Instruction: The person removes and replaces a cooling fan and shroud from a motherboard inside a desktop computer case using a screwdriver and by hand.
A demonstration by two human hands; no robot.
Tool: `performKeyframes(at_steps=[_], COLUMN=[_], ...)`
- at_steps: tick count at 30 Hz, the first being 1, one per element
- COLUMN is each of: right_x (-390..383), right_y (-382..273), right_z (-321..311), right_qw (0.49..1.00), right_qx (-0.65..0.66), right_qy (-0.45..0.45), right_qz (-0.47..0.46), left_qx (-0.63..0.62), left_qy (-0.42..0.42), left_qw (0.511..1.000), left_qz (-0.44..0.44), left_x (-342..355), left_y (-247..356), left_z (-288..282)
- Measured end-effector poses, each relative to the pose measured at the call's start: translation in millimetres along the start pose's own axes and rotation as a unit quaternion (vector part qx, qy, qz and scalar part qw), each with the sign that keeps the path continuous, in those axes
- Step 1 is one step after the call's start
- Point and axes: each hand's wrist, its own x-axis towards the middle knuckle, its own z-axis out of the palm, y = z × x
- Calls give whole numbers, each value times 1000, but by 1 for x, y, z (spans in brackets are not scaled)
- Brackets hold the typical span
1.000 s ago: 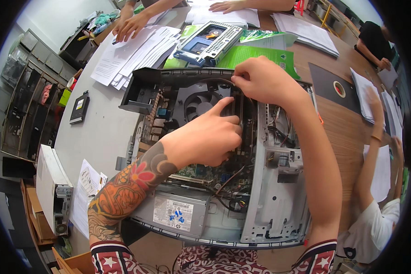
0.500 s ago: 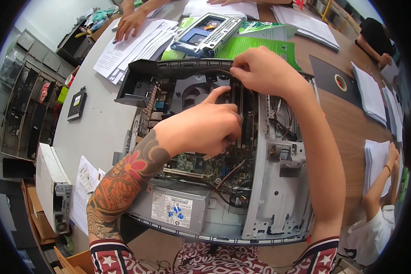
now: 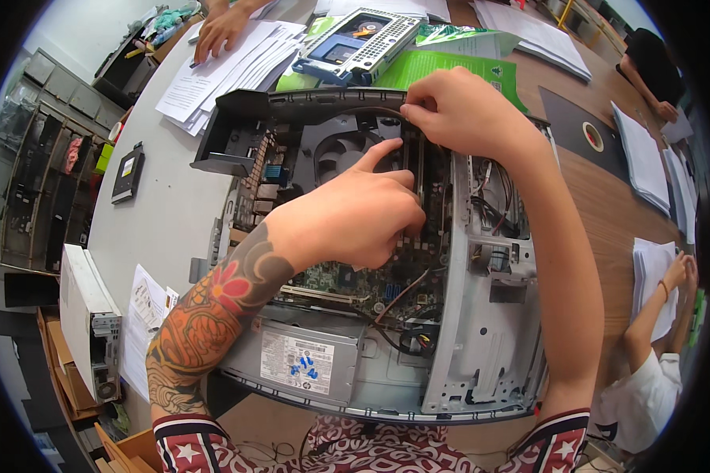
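Note:
An opened desktop computer case (image 3: 481,378) lies on the table in front of me, its green circuit board (image 3: 331,277) and round fan (image 3: 341,151) exposed. My left hand (image 3: 355,213) reaches over the board. One finger stretches out beside the fan; the others curl downward, closed, with their tips and anything between them hidden. At the far edge of the case, my right hand (image 3: 465,110) is closed in a pinch on a thin dark cable (image 3: 379,110) running along that edge. A silver power supply (image 3: 308,355) sits in the near left part of the case.
Beyond the case lie a drive cage (image 3: 363,49), green packaging (image 3: 450,75) and paper stacks (image 3: 221,71), one under another person's hand (image 3: 222,31). A black drive (image 3: 128,175) lies to the left, a tape roll (image 3: 592,137) to the right. Another computer case (image 3: 91,323) stands lower left.
My right hand has risen slightly, still at the far edge. My left hand has barely moved, its fingertips shifting a little to the right. The view has shifted slightly.

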Motion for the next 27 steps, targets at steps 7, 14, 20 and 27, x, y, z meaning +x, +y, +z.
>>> performKeyframes(at_steps=[7, 14, 20, 27], right_x=[1, 0, 0, 0], right_y=[-7, -3, -1, -2], right_z=[-4, -1, -1, -1], right_qw=[1000, 1000, 1000, 1000], right_qx=[-7, -11, -11, -12], right_qy=[-16, 4, 1, 9], right_qz=[19, 1, 7, -4], left_qx=[-37, -43, -28, -4], left_qy=[-38, -64, -4, -35], left_qw=[999, 997, 999, 999], left_qz=[8, 0, -14, -9], left_x=[-1, 2, 1, 2], left_y=[-5, -6, -2, 0], left_z=[-6, -6, 0, -5])
